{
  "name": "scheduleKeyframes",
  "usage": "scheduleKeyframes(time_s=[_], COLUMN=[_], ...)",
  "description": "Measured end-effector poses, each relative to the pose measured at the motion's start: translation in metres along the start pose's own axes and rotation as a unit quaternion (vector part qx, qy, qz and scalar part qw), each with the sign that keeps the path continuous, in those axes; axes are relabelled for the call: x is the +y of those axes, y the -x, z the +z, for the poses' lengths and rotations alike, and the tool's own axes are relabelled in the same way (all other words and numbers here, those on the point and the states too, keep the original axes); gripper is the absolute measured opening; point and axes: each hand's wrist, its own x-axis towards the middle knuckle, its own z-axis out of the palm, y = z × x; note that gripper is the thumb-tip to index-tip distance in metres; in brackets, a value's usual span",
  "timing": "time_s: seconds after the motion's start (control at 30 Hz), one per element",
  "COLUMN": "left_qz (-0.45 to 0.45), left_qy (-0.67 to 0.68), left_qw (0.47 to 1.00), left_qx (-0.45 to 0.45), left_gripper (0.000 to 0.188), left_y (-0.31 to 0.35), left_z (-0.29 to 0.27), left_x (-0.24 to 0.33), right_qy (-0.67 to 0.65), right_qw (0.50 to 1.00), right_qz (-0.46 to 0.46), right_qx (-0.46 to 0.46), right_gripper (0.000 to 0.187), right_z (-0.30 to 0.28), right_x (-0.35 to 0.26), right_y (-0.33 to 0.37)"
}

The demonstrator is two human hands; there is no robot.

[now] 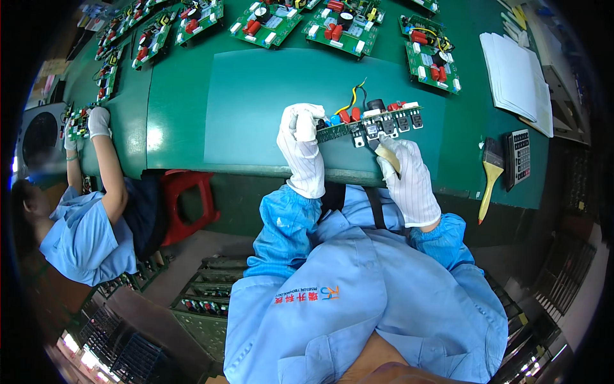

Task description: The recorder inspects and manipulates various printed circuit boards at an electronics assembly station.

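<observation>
My left hand [303, 144], in a white striped glove, is closed on the left end of a circuit board [339, 134]. The board is held up above the near edge of the bench, tilted so that its underside edge and a row of black components face me. Red and blue parts and yellow and black wires stick up from it. My right hand [410, 180], gloved the same way, is closed around a tool with a pale handle [387, 157]. Its dark tip touches or nearly touches the black components; the glove hides the tool's exact kind.
More circuit boards [342, 29] stand along the far side of the green bench [179, 109]. At right lie white papers [515, 77], a yellow-handled brush [491, 171] and a calculator [517, 159]. On the left, a co-worker [89, 230] handles another board, near a red stool [185, 205].
</observation>
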Motion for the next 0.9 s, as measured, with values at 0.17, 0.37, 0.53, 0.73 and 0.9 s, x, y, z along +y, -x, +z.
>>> scheduleKeyframes(time_s=[0.17,0.37,0.53,0.73,0.9], left_qz=[0.013,0.009,0.002,-0.001,0.019], left_qy=[-0.007,-0.002,-0.003,0.006,-0.003], left_qw=[1.0,1.0,1.0,1.0,0.999], left_qx=[0.021,0.028,0.03,0.03,0.027], left_gripper=[0.035,0.042,0.042,0.044,0.044], left_y=[0.008,0.008,0.009,0.009,0.01], left_z=[0.002,0.003,0.003,0.002,0.002], left_x=[-0.001,-0.006,-0.008,-0.01,-0.011], right_qy=[-0.035,0.03,0.048,0.032,0.017], right_qw=[0.999,0.998,0.997,0.999,0.999], right_qz=[-0.003,-0.036,-0.047,-0.032,-0.035], right_qx=[-0.01,0.046,0.044,0.002,0.026], right_gripper=[0.029,0.025,0.021,0.02,0.018], right_z=[0.006,0.007,0.004,0.001,0.004], right_x=[-0.003,0.004,0.004,0.003,0.005], right_y=[0.005,0.004,0.001,-0.001,-0.002])
